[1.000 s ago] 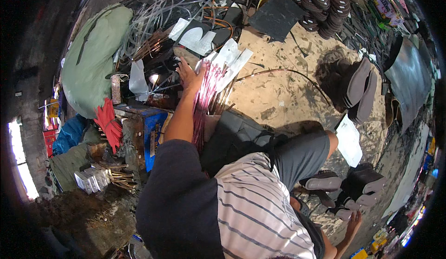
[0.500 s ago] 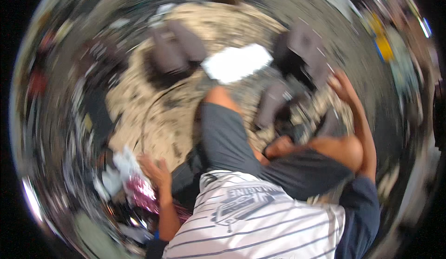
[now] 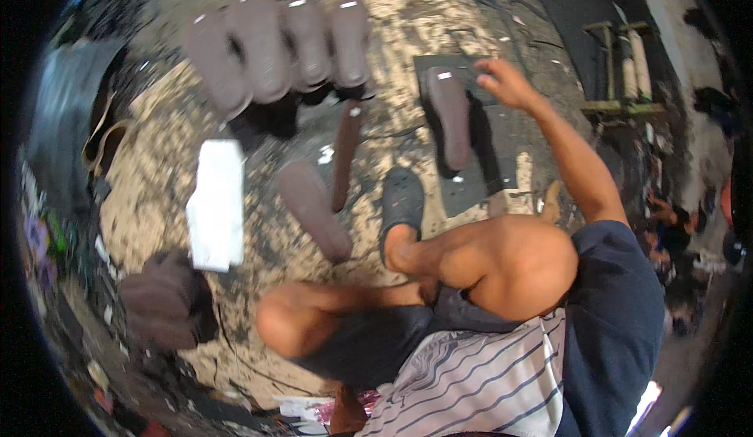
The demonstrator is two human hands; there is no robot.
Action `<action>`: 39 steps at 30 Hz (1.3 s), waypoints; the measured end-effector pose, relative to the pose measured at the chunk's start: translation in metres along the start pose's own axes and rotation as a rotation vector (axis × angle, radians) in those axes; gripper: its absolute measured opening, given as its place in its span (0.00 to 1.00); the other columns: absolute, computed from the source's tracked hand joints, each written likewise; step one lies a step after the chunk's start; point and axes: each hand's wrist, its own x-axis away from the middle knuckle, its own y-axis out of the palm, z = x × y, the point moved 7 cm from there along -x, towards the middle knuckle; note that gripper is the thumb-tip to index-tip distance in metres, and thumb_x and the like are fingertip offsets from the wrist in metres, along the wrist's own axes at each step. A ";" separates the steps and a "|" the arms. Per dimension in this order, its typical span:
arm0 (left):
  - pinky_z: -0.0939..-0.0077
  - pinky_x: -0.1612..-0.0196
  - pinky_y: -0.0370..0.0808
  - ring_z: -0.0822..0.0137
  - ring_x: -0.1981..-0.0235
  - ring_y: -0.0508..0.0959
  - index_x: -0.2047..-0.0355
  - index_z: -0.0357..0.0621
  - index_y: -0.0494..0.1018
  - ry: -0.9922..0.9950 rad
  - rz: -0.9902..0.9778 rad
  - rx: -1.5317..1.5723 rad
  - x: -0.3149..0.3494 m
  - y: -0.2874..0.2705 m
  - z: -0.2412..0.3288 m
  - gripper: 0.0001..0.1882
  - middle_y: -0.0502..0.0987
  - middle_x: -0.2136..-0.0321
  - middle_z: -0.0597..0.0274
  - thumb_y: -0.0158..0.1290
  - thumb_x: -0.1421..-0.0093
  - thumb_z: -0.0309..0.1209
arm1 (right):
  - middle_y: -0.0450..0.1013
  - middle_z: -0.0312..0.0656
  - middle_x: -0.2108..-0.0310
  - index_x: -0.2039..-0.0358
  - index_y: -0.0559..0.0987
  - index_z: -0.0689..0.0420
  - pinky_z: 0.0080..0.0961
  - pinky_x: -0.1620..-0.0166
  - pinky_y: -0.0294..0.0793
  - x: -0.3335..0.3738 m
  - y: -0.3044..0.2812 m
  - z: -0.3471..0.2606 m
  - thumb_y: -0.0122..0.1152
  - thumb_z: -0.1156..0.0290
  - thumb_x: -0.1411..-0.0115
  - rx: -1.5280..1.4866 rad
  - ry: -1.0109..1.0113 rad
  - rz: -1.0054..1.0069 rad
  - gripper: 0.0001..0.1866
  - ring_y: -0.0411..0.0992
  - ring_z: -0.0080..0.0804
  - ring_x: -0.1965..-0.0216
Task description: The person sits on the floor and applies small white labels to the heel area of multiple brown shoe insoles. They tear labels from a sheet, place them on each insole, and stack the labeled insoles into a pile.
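My right hand (image 3: 506, 84) is raised at the far right, fingers apart, with nothing visible in it. Just left of it, a brown shoe sole (image 3: 449, 116) with a small white label lies on a dark flat sheet (image 3: 480, 194). Two more soles lie nearer my legs: a flat one (image 3: 315, 210) and one on its edge (image 3: 345, 155). At the lower edge, part of my left arm or hand (image 3: 347, 413) shows beside pink shiny material (image 3: 329, 412); its fingers are hidden.
Several brown labelled soles (image 3: 259, 53) form a row at the back left. White paper (image 3: 216, 202) lies at left, with a stack of brown pieces (image 3: 166, 300) nearer me. My dark clog (image 3: 404, 198) rests mid-mat. A frame with rods (image 3: 627, 68) stands at far right.
My view has swung round and is sharper; the white paper now sits at the left. My left hand has gone from plain sight to the lower edge. My right hand is still raised.
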 end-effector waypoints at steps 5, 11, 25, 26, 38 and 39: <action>0.40 0.39 0.66 0.35 0.41 0.70 0.39 0.41 0.72 -0.120 -0.312 -0.184 -0.029 -0.022 0.021 0.26 0.73 0.44 0.39 0.39 0.26 0.44 | 0.71 0.55 0.43 0.40 0.74 0.58 0.47 0.36 0.67 0.134 -0.029 0.093 0.61 0.59 0.33 0.073 0.223 -0.216 0.25 0.68 0.56 0.40; 0.39 0.43 0.71 0.33 0.47 0.77 0.43 0.41 0.77 0.003 -0.569 -0.637 -0.079 -0.070 0.126 0.27 0.81 0.52 0.37 0.38 0.26 0.46 | 0.73 0.56 0.44 0.42 0.75 0.58 0.46 0.36 0.67 0.248 -0.140 0.136 0.62 0.58 0.34 0.034 0.428 -0.252 0.24 0.69 0.55 0.39; 0.62 0.70 0.70 0.66 0.78 0.73 0.82 0.37 0.75 0.702 -0.305 -0.153 0.200 -0.264 0.616 0.33 0.74 0.84 0.63 0.52 0.30 0.54 | 0.81 0.50 0.65 0.52 0.82 0.56 0.43 0.58 0.76 0.624 -0.177 -0.027 0.63 0.52 0.33 -0.827 0.901 -0.184 0.20 0.80 0.46 0.62; 0.60 0.67 0.73 0.63 0.72 0.79 0.69 0.39 0.81 0.766 -0.227 -0.458 0.218 -0.271 0.620 0.27 0.82 0.73 0.59 0.53 0.30 0.53 | 0.80 0.51 0.52 0.47 0.80 0.58 0.43 0.47 0.75 0.624 -0.206 -0.034 0.64 0.53 0.35 -0.837 0.952 -0.268 0.24 0.78 0.49 0.49; 0.62 0.72 0.62 0.66 0.77 0.63 0.75 0.46 0.64 0.888 -0.773 -0.572 0.409 -0.083 0.818 0.28 0.65 0.78 0.67 0.40 0.25 0.53 | 0.82 0.47 0.56 0.54 0.84 0.57 0.40 0.50 0.78 0.747 -0.249 0.073 0.66 0.58 0.39 -1.049 1.408 0.358 0.19 0.80 0.40 0.54; 0.62 0.72 0.62 0.66 0.76 0.64 0.74 0.46 0.64 0.893 -0.783 -0.599 0.419 -0.066 0.836 0.27 0.65 0.77 0.67 0.41 0.25 0.53 | 0.82 0.46 0.56 0.53 0.83 0.58 0.39 0.50 0.78 0.750 -0.231 0.087 0.66 0.58 0.39 -1.090 1.413 0.304 0.19 0.80 0.40 0.53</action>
